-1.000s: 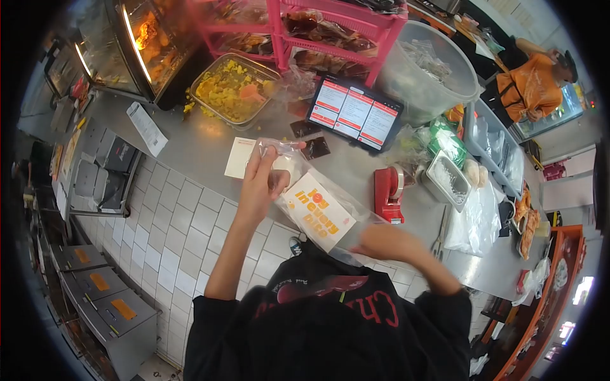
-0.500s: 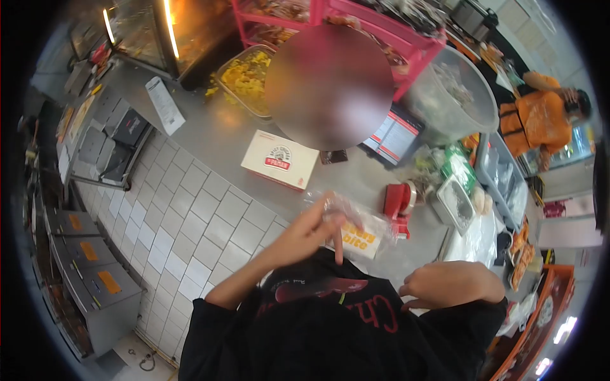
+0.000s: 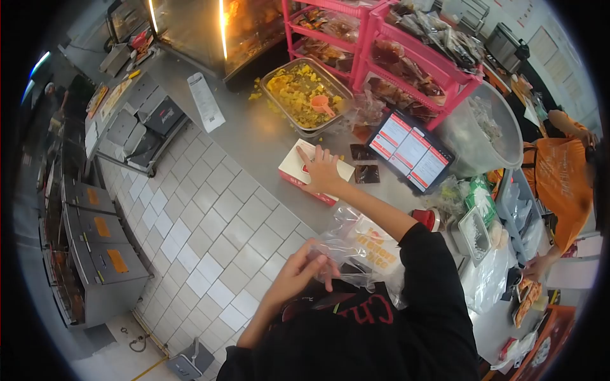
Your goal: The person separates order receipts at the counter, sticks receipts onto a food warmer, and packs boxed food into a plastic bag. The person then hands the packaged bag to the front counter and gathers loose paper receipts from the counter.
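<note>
My left hand (image 3: 301, 273) is closed on the mouth of a clear plastic bag (image 3: 346, 244) with orange and yellow lettering, close in front of my black shirt. The bag hangs over the counter's front edge and spreads toward my right sleeve. On the steel counter sits a cream cardboard box (image 3: 293, 166) with red on its sides. My right hand (image 3: 324, 170) lies across the box's lid, fingers stretched out and spread, the arm reaching over the bag. Two small dark sachets (image 3: 366, 173) lie just beyond the box.
Behind the box stand a metal tray (image 3: 305, 95) of yellow food with an orange scoop (image 3: 322, 105), and pink racks (image 3: 422, 70). A tablet (image 3: 412, 149) leans by a clear tub (image 3: 486, 140). A red tape dispenser (image 3: 426, 219) is partly hidden. A person in orange (image 3: 553, 184) works at right.
My right hand has moved from near my shirt forward onto the box lid. My left hand now grips the bag's opening, and the bag is drawn more open. The view has shifted.
</note>
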Tool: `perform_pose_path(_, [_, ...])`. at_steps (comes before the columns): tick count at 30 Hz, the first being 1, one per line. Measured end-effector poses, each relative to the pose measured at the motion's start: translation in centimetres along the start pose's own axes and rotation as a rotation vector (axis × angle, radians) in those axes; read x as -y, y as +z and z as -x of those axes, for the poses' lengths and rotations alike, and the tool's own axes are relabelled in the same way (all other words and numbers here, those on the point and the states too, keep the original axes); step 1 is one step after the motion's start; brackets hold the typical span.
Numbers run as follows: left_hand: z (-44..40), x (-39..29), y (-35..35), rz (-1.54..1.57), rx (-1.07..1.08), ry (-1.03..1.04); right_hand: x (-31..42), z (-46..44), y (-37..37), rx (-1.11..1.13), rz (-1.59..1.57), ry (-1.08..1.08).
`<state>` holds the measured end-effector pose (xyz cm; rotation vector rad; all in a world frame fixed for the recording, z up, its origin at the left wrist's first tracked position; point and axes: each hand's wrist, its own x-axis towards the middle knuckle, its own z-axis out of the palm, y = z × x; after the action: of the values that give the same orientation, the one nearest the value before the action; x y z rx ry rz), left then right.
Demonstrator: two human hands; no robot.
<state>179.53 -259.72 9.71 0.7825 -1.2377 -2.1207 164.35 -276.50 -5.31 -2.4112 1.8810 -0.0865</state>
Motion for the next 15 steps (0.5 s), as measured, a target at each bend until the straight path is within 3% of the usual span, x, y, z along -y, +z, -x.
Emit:
perform_pose_path(4, [-0.9, 1.5, -1.1, 0.036, -0.104, 0.114, -2.5, 0.8, -6.8, 0.1, -0.356, 0.03])
perform_pose_path(5, [-1.2, 1.3, -0.9, 0.031, -0.062, 0.108, -2.4, 2.2, -9.7, -0.024, -0.349, -0.012])
perform_pose_path(8, [-2.9, 0.4, -0.1, 0.087, -0.216, 0.104, -1.2, 8.7, -19.5, -0.384, -0.39, -0.076])
perform_pose_path(10, [-4.3, 0.8, 0.5, 0.037, -0.336, 0.157, 0.0, 13.5, -23.7, -0.51, -0.483, -0.113])
perform_pose_path(11, [-4.8, 1.9, -1.0, 0.044, -0.152, 0.17, 0.3, 15.6, -23.5, -0.528, -0.459, -0.059])
perform_pose_path(12, [-5.3, 3.0, -2.5, 0.052, 0.031, 0.179, 1.0, 17.5, -23.0, -0.572, -0.647, -0.13])
perform_pose_path(13, [-5.6, 2.4, -1.8, -0.028, -0.031, 0.191, 1.7, 19.3, -22.5, -0.624, -0.836, -0.204])
perform_pose_path(15, [-6.0, 1.1, -0.4, -0.195, -0.145, 0.226, 1.5, 22.0, -17.6, -0.688, -0.762, -0.309])
